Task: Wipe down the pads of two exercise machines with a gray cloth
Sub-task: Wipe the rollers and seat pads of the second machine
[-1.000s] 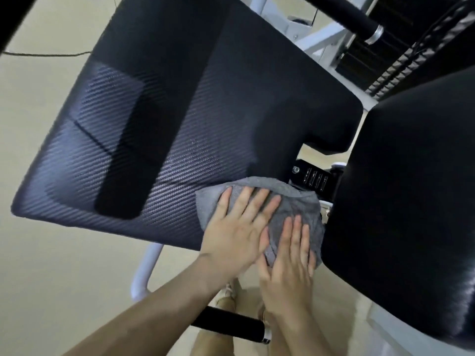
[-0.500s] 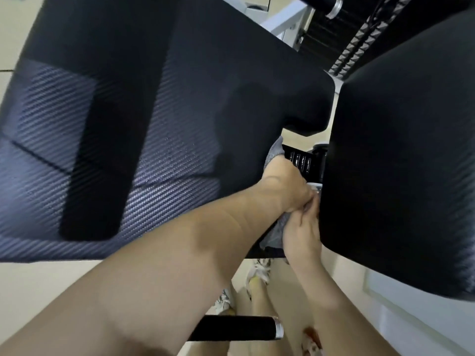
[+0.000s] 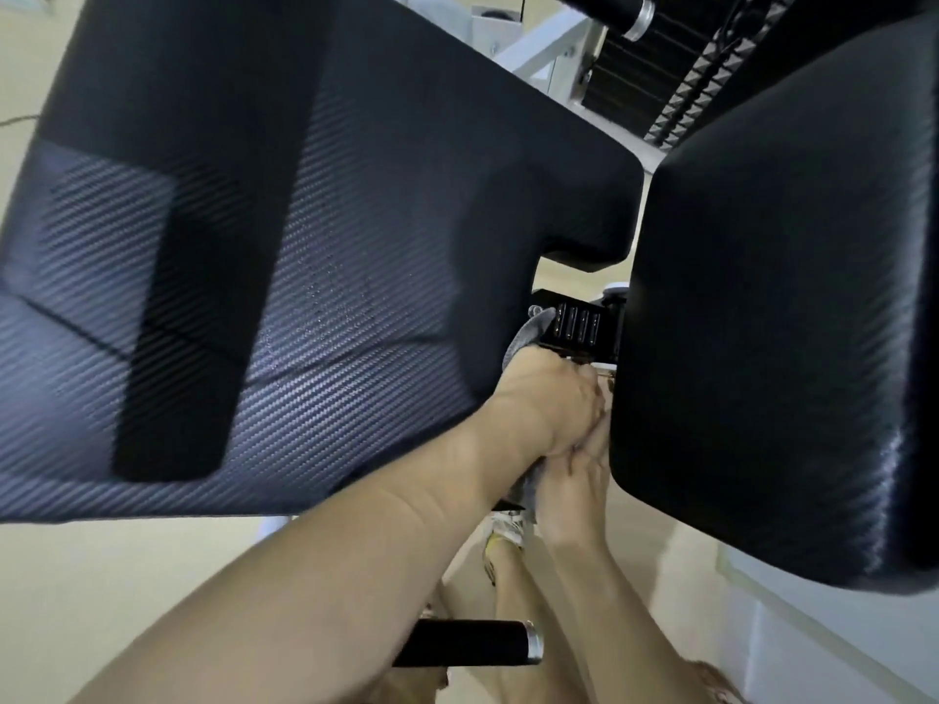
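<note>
A big black textured seat pad (image 3: 305, 246) fills the left and middle of the view. A second black pad (image 3: 777, 322) stands at the right. Both hands are pushed into the narrow gap between the two pads. My left hand (image 3: 546, 403) presses the gray cloth (image 3: 528, 332) against the right side edge of the seat pad. My right hand (image 3: 574, 485) sits just below it, fingers on the lower part of the cloth. Most of the cloth is hidden by the hands; only its upper corner and a fold near the wrist show.
A black bracket with slots (image 3: 576, 327) sits in the gap just above the hands. A black handle with a chrome end (image 3: 472, 642) sticks out below. White frame tubes (image 3: 538, 43) and a weight stack (image 3: 655, 78) are at the top. My shoe (image 3: 505, 530) stands on the beige floor.
The hands left the seat pad's top corner, where they lay flat on the cloth, and went down into the gap between the pads. The view came closer.
</note>
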Demonstrator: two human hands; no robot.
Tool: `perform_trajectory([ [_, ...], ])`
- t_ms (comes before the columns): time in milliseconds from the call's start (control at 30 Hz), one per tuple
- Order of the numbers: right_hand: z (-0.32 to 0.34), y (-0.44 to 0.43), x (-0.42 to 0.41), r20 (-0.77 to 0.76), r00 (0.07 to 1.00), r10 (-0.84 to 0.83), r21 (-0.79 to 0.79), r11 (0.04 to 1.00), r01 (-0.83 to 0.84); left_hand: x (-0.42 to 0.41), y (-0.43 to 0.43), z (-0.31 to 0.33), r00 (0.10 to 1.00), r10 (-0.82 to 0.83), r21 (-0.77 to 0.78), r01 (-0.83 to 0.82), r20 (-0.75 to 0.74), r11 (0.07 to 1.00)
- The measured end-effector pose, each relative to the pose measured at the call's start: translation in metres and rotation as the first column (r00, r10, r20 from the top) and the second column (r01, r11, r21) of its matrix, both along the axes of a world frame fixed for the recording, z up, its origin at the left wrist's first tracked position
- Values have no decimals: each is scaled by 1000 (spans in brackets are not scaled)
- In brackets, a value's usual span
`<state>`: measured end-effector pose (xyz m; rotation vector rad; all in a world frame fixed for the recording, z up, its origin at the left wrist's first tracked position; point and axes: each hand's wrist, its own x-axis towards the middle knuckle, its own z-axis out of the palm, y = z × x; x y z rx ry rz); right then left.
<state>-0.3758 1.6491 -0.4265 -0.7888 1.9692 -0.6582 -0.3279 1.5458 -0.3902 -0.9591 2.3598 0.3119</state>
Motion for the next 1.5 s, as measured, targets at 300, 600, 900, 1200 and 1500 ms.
perform_trajectory([
  [300, 28, 62, 38, -323, 736, 594, 159, 801, -577, 87, 89, 3, 936, 119, -86, -155, -332, 984],
  [600, 11, -10, 36, -488, 673, 555, 116, 806, -581, 90, 14, 2, 942, 108, -217, -183, -319, 959],
  [900, 10, -105, 47, -322, 894, 310, -63, 936, -347, 86, -71, 1, 939, 123, -340, -235, -321, 911],
  [1200, 24, -140, 44, -56, 987, 148, -51, 987, -151, 93, -84, 3, 906, 231, -360, -361, -356, 860],
  [1500, 54, -67, 19, -339, 792, 508, 77, 854, -515, 89, 26, 1, 773, 274, -278, -497, -571, 822],
])
